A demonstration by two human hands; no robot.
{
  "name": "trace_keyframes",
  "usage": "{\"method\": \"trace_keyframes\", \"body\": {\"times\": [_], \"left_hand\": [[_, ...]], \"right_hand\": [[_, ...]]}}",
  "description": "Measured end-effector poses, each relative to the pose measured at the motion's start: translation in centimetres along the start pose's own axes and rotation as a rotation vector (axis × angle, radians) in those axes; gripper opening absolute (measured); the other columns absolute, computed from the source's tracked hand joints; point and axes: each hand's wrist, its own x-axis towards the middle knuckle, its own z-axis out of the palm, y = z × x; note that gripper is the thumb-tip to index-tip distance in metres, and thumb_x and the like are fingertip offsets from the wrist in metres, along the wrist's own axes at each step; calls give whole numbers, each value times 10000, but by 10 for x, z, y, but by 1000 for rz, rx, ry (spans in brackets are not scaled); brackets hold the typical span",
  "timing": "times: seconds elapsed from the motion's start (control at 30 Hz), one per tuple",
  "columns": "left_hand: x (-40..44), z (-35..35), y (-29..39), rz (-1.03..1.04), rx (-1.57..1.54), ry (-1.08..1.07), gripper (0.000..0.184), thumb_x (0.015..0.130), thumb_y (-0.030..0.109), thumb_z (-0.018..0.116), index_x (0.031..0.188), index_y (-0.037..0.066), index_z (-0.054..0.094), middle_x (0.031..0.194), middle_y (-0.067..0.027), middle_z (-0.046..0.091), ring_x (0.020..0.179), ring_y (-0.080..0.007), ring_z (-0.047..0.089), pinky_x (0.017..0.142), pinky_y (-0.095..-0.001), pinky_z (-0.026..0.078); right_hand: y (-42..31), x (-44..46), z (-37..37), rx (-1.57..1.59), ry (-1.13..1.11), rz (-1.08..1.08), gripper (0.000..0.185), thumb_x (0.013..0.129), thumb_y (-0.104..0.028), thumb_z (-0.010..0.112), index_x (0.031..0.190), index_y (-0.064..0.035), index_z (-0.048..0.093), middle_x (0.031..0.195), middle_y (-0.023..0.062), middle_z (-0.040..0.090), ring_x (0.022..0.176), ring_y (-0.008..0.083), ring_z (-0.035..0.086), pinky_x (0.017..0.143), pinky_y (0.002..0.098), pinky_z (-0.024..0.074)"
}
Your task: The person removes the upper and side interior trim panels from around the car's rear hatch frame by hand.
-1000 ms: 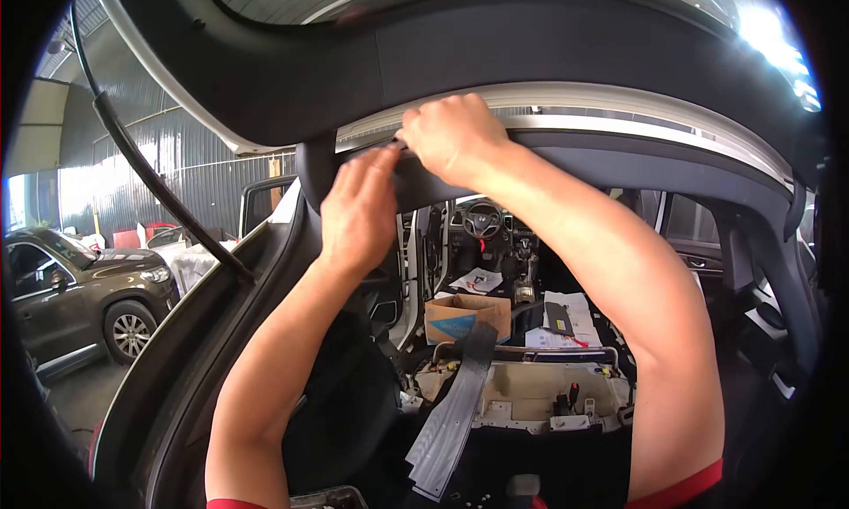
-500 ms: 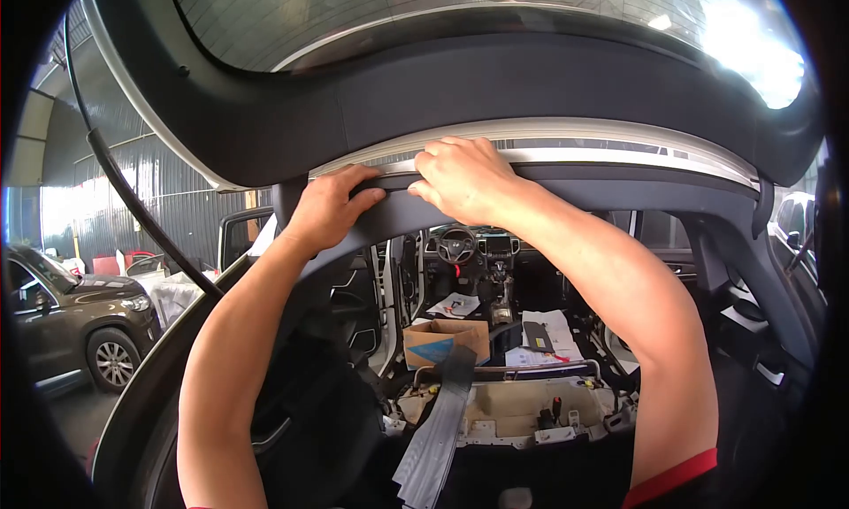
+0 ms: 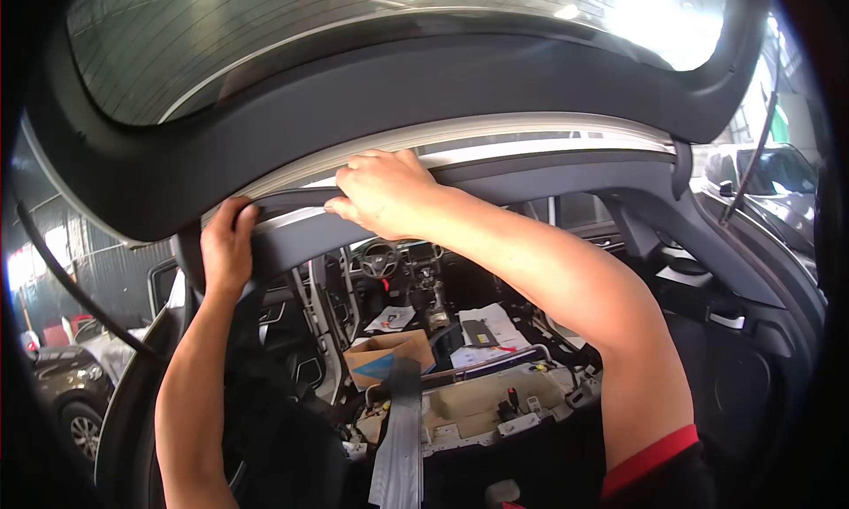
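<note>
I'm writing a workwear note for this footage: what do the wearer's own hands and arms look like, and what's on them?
The left hand and right hand are ungloved, with no jewellery visible. Both forearms are uncovered. On the right upper arm, a short dark sleeve ends in a plain red band; the left sleeve is out of view.

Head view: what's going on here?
A person is working beneath a raised tailgate, at the top of the rear opening. The left hand and right hand both have their fingers on a dark strip there. Between the hands it bows up off the edge, with light metal showing beneath. Below, a long grey panel lies near a cardboard box.
</note>
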Motion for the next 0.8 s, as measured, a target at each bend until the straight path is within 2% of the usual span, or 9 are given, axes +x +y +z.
{"method": "trace_keyframes", "body": {"times": [0.1,0.17,0.3,0.37,0.47,0.5,0.67,0.7,0.8], "left_hand": [[-1,2,2,26,-6,25,220,1013,202,647,1124,17,693,937,-180,724,852,-293,689,821,-379,525],[-3,5,3,23,-15,57,230,1021,211,645,1124,11,691,959,-178,724,874,-292,682,844,-373,518],[-3,8,1,-24,18,80,236,1038,196,620,1141,-6,684,1003,-164,719,944,-263,669,894,-353,499],[-4,8,-8,15,10,93,225,1038,175,610,1142,-9,683,1019,-154,715,958,-238,659,906,-343,493],[-4,10,-14,-38,5,70,223,1041,165,592,1154,-9,674,1015,-140,696,972,-223,644,920,-336,483],[-4,8,-10,-13,44,55,223,1045,169,578,1135,-14,669,1009,-152,693,963,-252,647,918,-343,483],[-5,1,-9,19,210,-127,297,1071,220,498,1208,-9,627,1155,-212,673,1113,-364,630,1005,-426,455],[-4,2,-2,84,162,-134,369,1068,310,521,1206,-17,623,1169,-228,666,1119,-402,622,1006,-449,455],[9,25,57,242,218,-205,554,1022,499,557,1183,-27,617,1129,-257,656,1074,-450,624,948,-475,473]], "right_hand": [[14,-9,18,-85,281,-92,417,988,-434,633,938,-29,712,947,136,715,1007,318,709,834,454,575],[13,0,10,23,388,-14,386,979,-414,649,905,-40,711,924,128,704,1014,300,706,806,446,579],[17,2,7,-5,373,38,365,967,-401,668,916,-41,704,951,132,696,1016,289,706,780,448,575],[25,-17,3,-19,294,-108,364,971,-404,663,959,-42,701,1003,128,696,1030,296,701,778,451,565],[71,-69,-20,13,189,26,383,978,-427,655,1002,-47,695,1048,116,690,1073,303,683,811,467,554],[82,-81,-28,74,119,102,390,979,-435,656,1005,-48,695,1043,112,690,1087,305,676,824,472,551],[91,-67,-28,59,543,45,390,960,-410,684,841,-39,682,856,140,694,877,335,710,732,467,569],[97,-55,-41,26,496,43,393,969,-417,666,858,-43,711,869,145,717,912,330,722,723,459,577],[99,-48,-56,0,74,129,407,977,-438,644,901,-50,741,915,143,739,961,322,731,736,459,581]]}}
